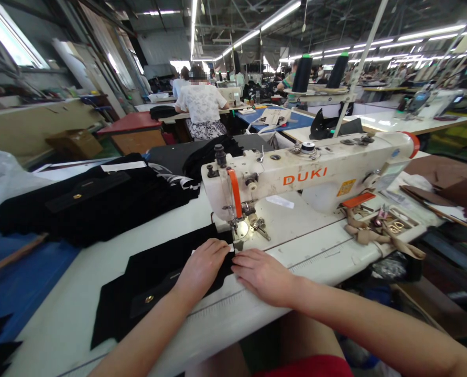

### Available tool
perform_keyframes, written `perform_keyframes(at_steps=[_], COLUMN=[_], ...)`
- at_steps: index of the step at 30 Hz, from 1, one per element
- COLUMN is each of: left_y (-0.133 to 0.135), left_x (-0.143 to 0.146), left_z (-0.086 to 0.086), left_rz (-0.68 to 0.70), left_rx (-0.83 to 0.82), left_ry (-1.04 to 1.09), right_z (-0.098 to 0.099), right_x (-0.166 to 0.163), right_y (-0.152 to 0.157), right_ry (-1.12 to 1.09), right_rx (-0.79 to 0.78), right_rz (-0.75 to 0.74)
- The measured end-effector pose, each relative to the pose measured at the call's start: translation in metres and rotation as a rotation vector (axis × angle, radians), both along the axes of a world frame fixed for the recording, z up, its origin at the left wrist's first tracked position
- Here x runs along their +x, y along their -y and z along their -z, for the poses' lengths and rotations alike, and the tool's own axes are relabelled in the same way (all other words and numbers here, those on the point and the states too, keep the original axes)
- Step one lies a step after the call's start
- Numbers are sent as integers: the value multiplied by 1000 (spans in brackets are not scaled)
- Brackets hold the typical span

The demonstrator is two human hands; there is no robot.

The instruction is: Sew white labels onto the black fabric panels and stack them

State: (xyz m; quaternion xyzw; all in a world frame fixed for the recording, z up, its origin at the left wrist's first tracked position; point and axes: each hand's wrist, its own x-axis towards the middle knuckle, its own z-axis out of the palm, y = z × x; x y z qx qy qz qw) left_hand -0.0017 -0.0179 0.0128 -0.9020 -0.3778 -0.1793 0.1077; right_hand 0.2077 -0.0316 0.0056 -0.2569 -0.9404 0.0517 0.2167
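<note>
A black fabric piece [154, 267] lies on the bed of a white sewing machine [272, 173], its right edge close to the presser foot. A smaller black panel with a gold stud [149, 299] rests on it. My left hand [204, 267] lies over the fabric near the needle area, fingers stretched out and pressing down. White strips [231, 248] show beside its fingers. From the right, my right hand [262, 275] lies with extended fingers touching the fabric's edge, just in front of the foot. The undersides of both hands are hidden.
Stacked black pieces [99, 193] lie at the left with a white strip on top. On the right, a tray [404, 222] holds small tools beside beige straps [365, 233]. Black thread cones [303, 74] stand behind the machine. Another person [202, 104] sits further back.
</note>
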Motion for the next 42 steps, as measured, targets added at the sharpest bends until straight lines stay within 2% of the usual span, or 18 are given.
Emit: perform_keyframes(at_steps=[13,22,31,37,42], left_y=[-3,-3,3,14,10], left_x=[3,2,0,-3,8], left_z=[0,3,6,7,12], left_rz=[-12,-22,-70,-129,-194], left_rx=[-45,-12,-45,-171,-246], left_ry=[22,-16,-67,-38,1], right_z=[2,-1,-6,-3,-2], right_x=[0,0,-5,-6,-3], right_y=[0,0,-30,-39,-52], right_ry=[-22,-12,48,118,150], right_rx=[-1,2,1,77,108], right_rz=[-5,-2,130,112,93])
